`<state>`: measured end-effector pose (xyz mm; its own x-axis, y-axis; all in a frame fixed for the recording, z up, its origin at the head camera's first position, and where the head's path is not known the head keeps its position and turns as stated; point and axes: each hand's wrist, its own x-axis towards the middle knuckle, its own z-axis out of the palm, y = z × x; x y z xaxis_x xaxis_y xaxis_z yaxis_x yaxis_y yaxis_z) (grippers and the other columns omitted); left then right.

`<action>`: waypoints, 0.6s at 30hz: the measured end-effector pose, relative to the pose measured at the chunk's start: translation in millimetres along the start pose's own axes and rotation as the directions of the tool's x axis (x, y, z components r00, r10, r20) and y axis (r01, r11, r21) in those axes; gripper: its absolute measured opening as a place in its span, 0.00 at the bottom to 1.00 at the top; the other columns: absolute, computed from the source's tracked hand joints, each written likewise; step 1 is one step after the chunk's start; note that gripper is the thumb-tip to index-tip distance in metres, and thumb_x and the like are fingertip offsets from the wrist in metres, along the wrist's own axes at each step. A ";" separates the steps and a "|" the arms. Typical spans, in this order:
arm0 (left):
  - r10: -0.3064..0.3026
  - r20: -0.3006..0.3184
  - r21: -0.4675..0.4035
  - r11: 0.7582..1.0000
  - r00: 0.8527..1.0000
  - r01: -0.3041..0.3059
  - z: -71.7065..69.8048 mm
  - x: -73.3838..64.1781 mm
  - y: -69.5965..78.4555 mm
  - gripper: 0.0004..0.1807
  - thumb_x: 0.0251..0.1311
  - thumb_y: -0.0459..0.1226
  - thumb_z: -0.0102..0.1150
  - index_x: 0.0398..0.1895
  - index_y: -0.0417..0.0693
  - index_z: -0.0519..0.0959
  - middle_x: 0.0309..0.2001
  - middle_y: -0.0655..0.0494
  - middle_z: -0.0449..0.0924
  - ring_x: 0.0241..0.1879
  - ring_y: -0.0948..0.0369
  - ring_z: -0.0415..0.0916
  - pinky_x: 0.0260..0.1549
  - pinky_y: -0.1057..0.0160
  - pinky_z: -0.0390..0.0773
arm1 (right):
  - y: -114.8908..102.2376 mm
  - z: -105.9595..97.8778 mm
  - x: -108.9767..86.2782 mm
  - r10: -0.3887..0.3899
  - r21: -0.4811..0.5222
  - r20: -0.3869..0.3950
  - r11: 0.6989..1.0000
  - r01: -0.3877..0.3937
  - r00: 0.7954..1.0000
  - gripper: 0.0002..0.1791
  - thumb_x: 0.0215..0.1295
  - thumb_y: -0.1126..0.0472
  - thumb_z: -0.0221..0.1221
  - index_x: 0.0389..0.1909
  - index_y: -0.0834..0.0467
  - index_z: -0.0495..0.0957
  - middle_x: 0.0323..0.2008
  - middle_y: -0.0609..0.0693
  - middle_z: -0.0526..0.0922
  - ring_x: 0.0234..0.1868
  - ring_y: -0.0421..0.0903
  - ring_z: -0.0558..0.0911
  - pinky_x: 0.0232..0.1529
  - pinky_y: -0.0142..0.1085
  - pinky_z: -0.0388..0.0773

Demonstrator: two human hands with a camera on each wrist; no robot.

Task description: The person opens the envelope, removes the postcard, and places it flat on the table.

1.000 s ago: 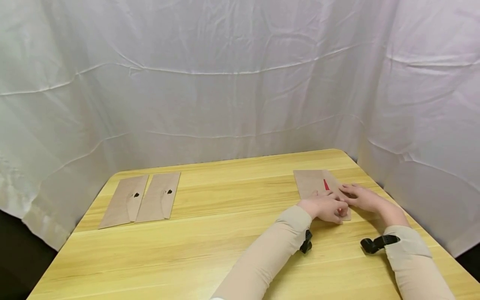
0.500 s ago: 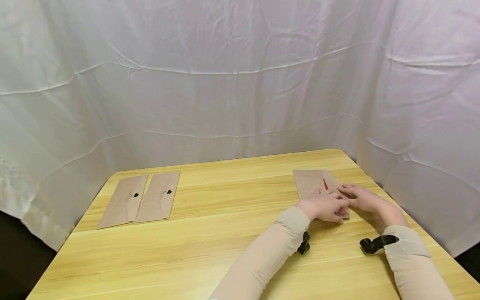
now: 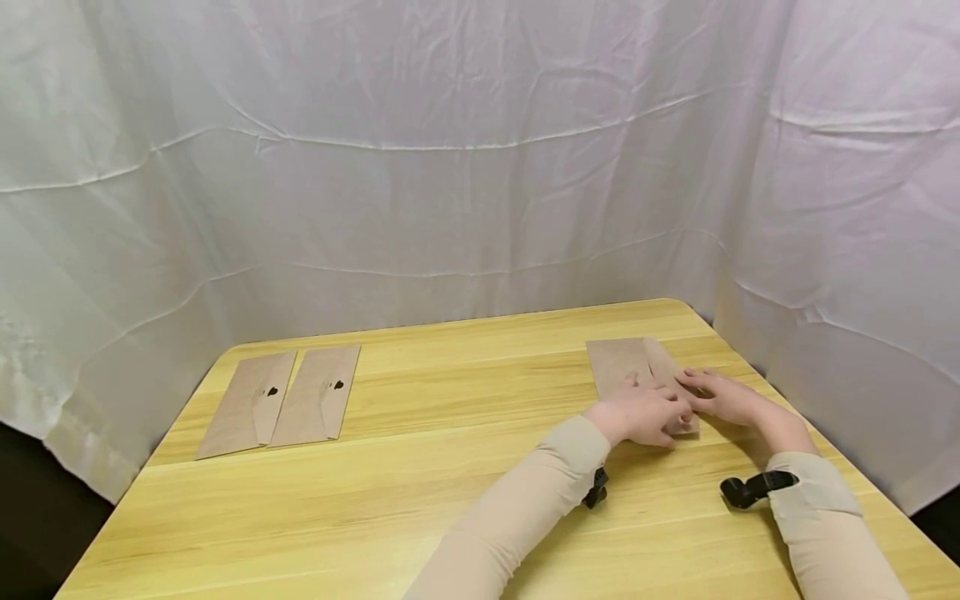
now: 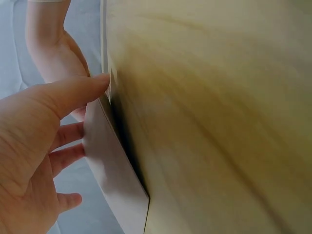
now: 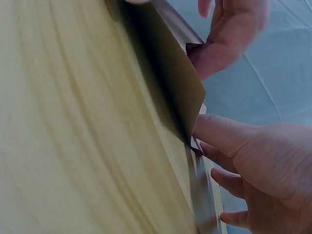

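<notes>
A light brown paper envelope (image 3: pixel 617 360) lies at the right of the table, its long flap (image 3: pixel 662 365) folded over along the right side. My left hand (image 3: pixel 645 413) holds its near part; in the left wrist view the thumb (image 4: pixel 92 90) lies at the raised edge, fingers over the paper. At the flap side, my right hand (image 3: pixel 722 397) pinches the edge, with the thumb (image 5: pixel 219 132) at the corner in the right wrist view. There the envelope's near edge (image 5: pixel 178 73) stands up from the table. Both hands partly hide the envelope.
Two similar brown envelopes (image 3: pixel 240 396), each with a small black mark, lie side by side at the left of the wooden table (image 3: pixel 420 483). White curtains (image 3: pixel 450 200) hang round the back and sides.
The red strip that showed on the envelope is now almost wholly covered as the flap came over to the left. My left hand has shifted slightly left; the right hand has stayed about in place.
</notes>
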<state>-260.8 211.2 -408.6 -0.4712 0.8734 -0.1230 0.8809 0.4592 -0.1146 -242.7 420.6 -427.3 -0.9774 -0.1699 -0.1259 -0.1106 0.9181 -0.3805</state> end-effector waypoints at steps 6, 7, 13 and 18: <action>0.035 -0.015 0.057 0.998 0.999 -0.034 0.3 -6.9 -3.7 0.27 0.61 0.60 0.56 0.64 0.80 0.67 0.70 0.78 0.59 0.73 0.72 0.50 0.73 0.49 0.53 | -1.0 0.8 0.1 0.013 0.014 0.004 1.000 -0.013 1.000 0.41 0.69 0.40 0.52 0.71 0.65 0.60 0.71 0.73 0.55 0.69 0.78 0.50 0.61 0.74 0.52; 0.038 -0.015 0.056 0.998 0.999 -0.037 0.8 -7.4 -4.2 0.27 0.61 0.59 0.57 0.64 0.80 0.67 0.70 0.78 0.59 0.73 0.72 0.50 0.73 0.49 0.53 | -1.0 1.3 0.5 0.014 0.019 0.005 1.000 -0.014 1.000 0.41 0.69 0.40 0.52 0.71 0.65 0.59 0.71 0.73 0.54 0.69 0.78 0.49 0.61 0.74 0.52; 0.055 -0.016 0.018 0.998 0.998 -0.054 3.0 -10.4 -9.7 0.26 0.64 0.54 0.57 0.66 0.78 0.66 0.71 0.75 0.58 0.74 0.72 0.49 0.72 0.52 0.58 | -2.0 2.2 1.9 0.019 0.037 0.015 0.999 -0.020 1.000 0.42 0.69 0.39 0.52 0.72 0.65 0.58 0.72 0.71 0.53 0.70 0.77 0.47 0.62 0.74 0.50; 0.122 -0.059 0.022 0.992 0.991 -0.121 6.7 -12.8 -14.6 0.24 0.68 0.47 0.55 0.66 0.67 0.67 0.71 0.68 0.61 0.73 0.68 0.53 0.69 0.72 0.59 | -3.2 1.2 2.6 0.017 0.038 0.013 0.999 -0.018 1.000 0.42 0.69 0.39 0.52 0.72 0.65 0.58 0.72 0.72 0.53 0.70 0.77 0.48 0.62 0.73 0.51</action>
<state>-267.9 192.2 -412.0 -0.3568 0.9310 -0.0774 0.9303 0.3465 -0.1201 -244.7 416.7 -427.4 -0.9768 -0.1587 -0.1439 -0.0865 0.9067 -0.4129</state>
